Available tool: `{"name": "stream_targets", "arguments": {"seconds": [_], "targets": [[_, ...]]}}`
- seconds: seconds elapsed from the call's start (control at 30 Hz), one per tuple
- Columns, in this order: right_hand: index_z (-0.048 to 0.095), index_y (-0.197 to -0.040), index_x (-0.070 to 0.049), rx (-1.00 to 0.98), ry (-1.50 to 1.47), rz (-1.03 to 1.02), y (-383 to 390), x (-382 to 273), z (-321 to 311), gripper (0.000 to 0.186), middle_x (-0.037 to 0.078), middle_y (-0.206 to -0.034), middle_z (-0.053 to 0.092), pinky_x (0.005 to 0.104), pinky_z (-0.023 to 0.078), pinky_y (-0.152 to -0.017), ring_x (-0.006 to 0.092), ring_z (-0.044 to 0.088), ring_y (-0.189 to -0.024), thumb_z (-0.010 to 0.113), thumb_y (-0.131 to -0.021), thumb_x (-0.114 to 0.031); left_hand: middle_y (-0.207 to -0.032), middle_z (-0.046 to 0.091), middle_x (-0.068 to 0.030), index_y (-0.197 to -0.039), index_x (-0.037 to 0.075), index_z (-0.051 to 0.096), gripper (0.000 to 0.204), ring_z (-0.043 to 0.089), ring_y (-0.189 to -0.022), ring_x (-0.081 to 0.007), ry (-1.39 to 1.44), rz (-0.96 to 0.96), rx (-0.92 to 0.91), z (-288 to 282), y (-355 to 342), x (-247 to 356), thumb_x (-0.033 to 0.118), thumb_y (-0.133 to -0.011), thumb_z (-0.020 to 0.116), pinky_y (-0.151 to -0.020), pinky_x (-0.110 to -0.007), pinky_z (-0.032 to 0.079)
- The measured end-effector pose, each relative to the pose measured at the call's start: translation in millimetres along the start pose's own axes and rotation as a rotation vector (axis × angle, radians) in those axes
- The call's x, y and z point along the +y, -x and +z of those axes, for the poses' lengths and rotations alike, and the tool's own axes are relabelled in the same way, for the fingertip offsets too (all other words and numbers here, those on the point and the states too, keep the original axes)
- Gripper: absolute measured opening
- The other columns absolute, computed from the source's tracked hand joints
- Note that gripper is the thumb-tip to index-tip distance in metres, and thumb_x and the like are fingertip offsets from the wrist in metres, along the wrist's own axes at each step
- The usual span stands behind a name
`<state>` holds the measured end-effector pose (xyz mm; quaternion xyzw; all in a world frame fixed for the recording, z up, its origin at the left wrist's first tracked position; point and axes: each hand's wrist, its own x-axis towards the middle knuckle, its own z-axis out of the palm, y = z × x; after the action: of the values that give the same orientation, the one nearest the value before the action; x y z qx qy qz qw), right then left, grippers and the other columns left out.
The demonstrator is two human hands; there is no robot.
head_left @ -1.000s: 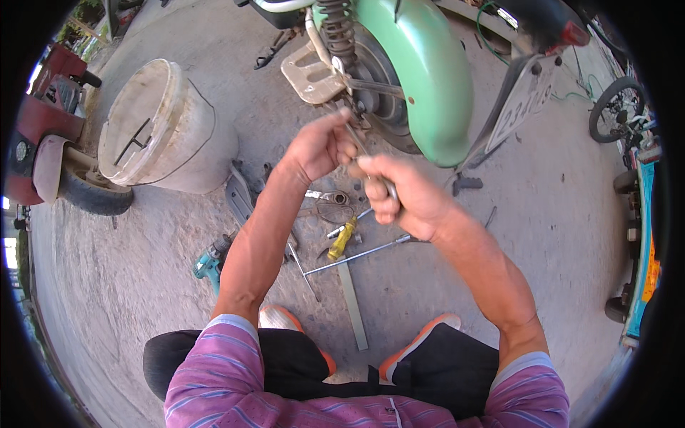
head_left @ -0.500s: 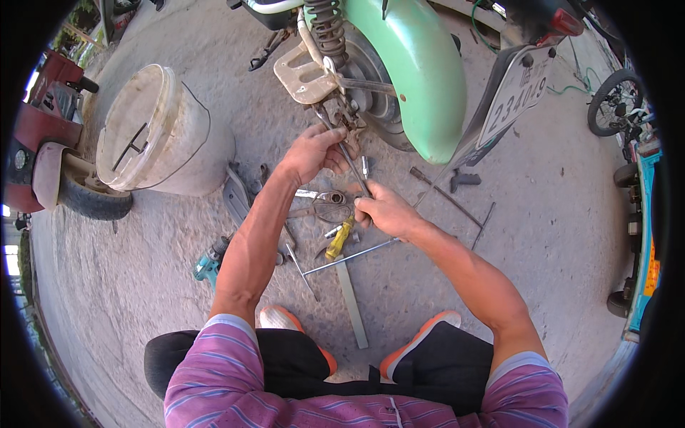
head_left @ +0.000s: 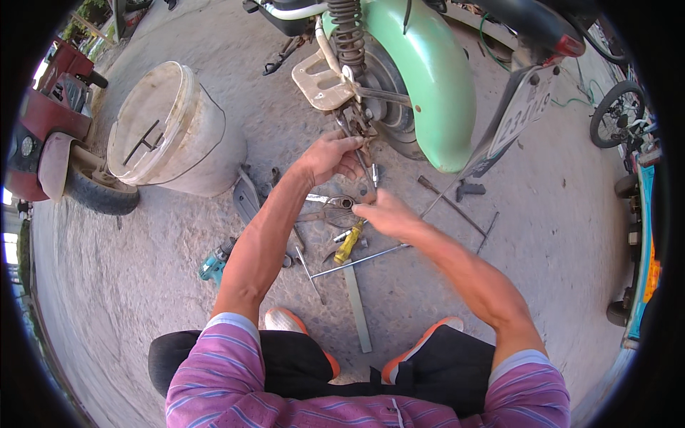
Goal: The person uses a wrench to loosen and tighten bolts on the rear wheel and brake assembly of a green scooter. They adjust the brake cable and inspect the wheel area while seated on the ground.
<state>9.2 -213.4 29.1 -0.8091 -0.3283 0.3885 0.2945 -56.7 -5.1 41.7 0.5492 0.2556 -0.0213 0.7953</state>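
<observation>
A long steel bar-shaped tool (head_left: pixel 364 165) slants from the hub area of a scooter's rear wheel (head_left: pixel 389 107) down toward me. My left hand (head_left: pixel 331 158) is closed around its upper part, below the beige metal bracket (head_left: pixel 314 84). Around the lower end wraps my right hand (head_left: pixel 389 215), fingers curled and partly hidden. What the tool's far end meets is too small to make out. Just under my right hand lie a yellow-handled screwdriver (head_left: pixel 347 245) and a T-handle wrench (head_left: pixel 357 261). A small shiny socket (head_left: pixel 375 174) lies beside the bar.
The scooter's green fender (head_left: pixel 442 100) and licence plate (head_left: pixel 521 114) overhang the right side. A dirty white bucket (head_left: pixel 214 153) stands left, with a teal drill (head_left: pixel 213 266) below it. Another T-shaped wrench (head_left: pixel 457 205) and a flat strip (head_left: pixel 358 314) lie on the concrete.
The whole view has shifted, so the scooter and tools appear farther right and slightly lower. Against the ground, my right hand and the bar's lower end have swung a little left. Both hands keep their hold.
</observation>
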Motion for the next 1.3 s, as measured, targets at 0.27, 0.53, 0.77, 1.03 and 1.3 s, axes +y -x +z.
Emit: {"name": "stream_targets", "arguments": {"seconds": [0.27,0.53,0.77,1.03,1.3], "targets": [[0.059,-0.119,0.002,-0.435,-0.982,0.044,43,-64,-86,0.037,-0.006,-0.069,0.043,0.0248,0.032,-0.048,0.005,0.037,-0.055,0.061,-0.102,-0.03,-0.086,0.074,-0.0171,-0.108,0.0,0.062,0.025,0.069,-0.057,-0.0199,0.61,0.071,-0.05,16,-4,6,0.023,-0.108,0.051,-0.05,-0.031,0.058],[0.058,-0.126,0.002,-0.216,-0.292,-0.023,18,-3,-30,0.042,0.0,-0.078,0.058,0.0292,0.044,-0.06,0.01,0.054,-0.068,0.064,-0.099,-0.03,-0.09,0.074,-0.0188,-0.115,-0.003,0.059,0.026,0.069,-0.06,-0.021,0.179,0.031,0.061,11,5,-12,0.02,-0.105,0.056,-0.056,-0.032,0.059],[0.062,-0.121,0.001,-0.124,-0.141,-0.006,-33,39,15,0.036,0.022,-0.105,0.073,0.046,0.054,-0.09,0.0359,0.071,-0.1,0.054,-0.099,-0.026,-0.095,0.074,-0.0145,-0.117,-0.003,0.061,0.028,0.071,-0.07,-0.0195,-0.196,0.038,0.062,-2,-11,-13,0.023,-0.107,0.056,-0.062,-0.033,0.06],[0.063,-0.122,0.003,-0.014,0.104,0.082,-71,43,39,0.044,0.03,-0.121,0.069,0.051,0.051,-0.101,0.0452,0.065,-0.118,0.061,-0.096,-0.032,-0.094,0.075,-0.0108,-0.109,-0.001,0.066,0.027,0.073,-0.07,-0.019,-0.42,0.086,0.154,2,-19,-14,0.025,-0.107,0.057,-0.06,-0.031,0.059],[0.055,-0.094,-0.011,-0.451,-0.705,0.021,45,-59,-95,0.025,-0.007,-0.068,0.043,0.0237,0.028,-0.046,0.0038,0.037,-0.054,0.063,-0.102,-0.034,-0.087,0.075,-0.0152,-0.11,0.002,0.061,0.023,0.07,-0.058,-0.0199,0.656,0.052,-0.067,14,1,13,0.024,-0.108,0.056,-0.051,-0.029,0.056]]}}
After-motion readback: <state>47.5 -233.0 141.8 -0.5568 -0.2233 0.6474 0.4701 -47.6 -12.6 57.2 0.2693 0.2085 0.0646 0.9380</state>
